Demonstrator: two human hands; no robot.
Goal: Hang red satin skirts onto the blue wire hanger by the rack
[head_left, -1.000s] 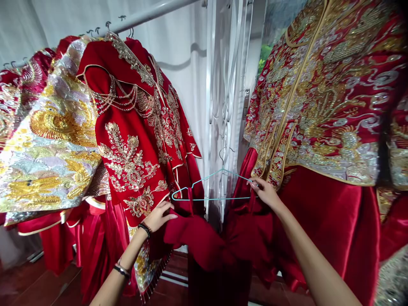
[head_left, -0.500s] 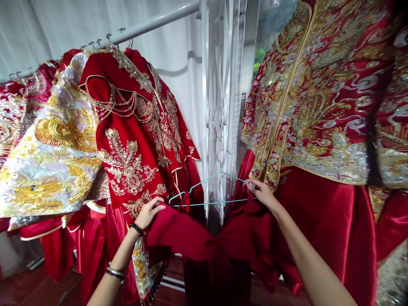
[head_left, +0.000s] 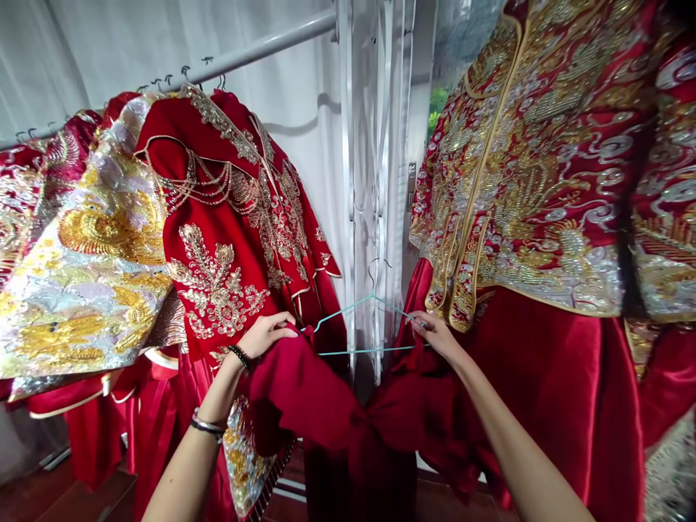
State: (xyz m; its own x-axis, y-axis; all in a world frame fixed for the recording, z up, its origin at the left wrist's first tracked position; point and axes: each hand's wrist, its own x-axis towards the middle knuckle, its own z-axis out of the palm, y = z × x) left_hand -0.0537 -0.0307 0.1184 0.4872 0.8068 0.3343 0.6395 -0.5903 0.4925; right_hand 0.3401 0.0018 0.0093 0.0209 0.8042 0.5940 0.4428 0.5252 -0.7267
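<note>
A dark red dress (head_left: 318, 395) with a gathered, knotted front hangs between my hands. My left hand (head_left: 269, 335) pinches its upper left edge beside the left end of a pale turquoise wire hanger (head_left: 348, 352), and red fabric covers that end. With fingers closed, my right hand (head_left: 433, 335) grips the hanger's right shoulder, where a strap of the dress hangs. The hanger's metal hook points up and holds onto nothing that I can make out. The lower part of the dress falls into shadow.
On the left, a red jacket (head_left: 217, 239) with gold embroidery and other ornate garments hang from a sloping white rail (head_left: 272, 45). A red and gold beaded jacket (head_left: 522, 188) over a satin skirt (head_left: 549, 384) stands close on the right. White posts (head_left: 348, 145) rise behind the hanger.
My left hand has moved up and to the right with the dress edge, which now covers the hanger's left end. My right hand has shifted slightly left.
</note>
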